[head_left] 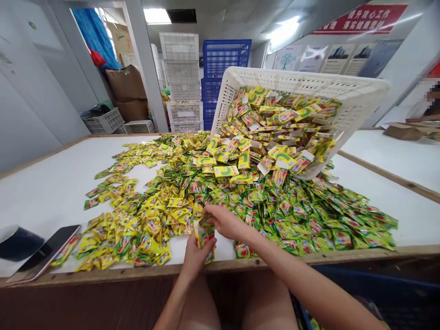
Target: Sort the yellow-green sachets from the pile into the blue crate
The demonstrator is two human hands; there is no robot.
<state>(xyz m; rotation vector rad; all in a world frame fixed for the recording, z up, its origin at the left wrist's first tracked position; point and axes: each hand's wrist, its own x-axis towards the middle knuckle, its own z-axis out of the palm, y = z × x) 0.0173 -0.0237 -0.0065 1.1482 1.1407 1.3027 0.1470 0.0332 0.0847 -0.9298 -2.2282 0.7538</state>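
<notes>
Near the table's front edge, my left hand (195, 254) is closed around a small yellow printed carton (207, 239), held upright with its white flap at the top. My right hand (222, 221) pinches a small green sachet (205, 223) at the carton's upper end. Whether the sachet is partly inside cannot be seen clearly. To the left of my hands spreads a heap of yellow sachets (151, 224). Green sachets (295, 220) lie piled to the right. Behind them a white plastic basket (357, 98) lies tilted, spilling small yellow cartons (268, 123) toward me.
A phone (51, 250) and a dark cup (19, 243) are at the left front of the white table (51, 183). Wooden strips (282, 261) edge the tabletop. Stacked white crates (180, 68) and blue crates (225, 59) stand behind. A cardboard box (405, 131) sits on the right.
</notes>
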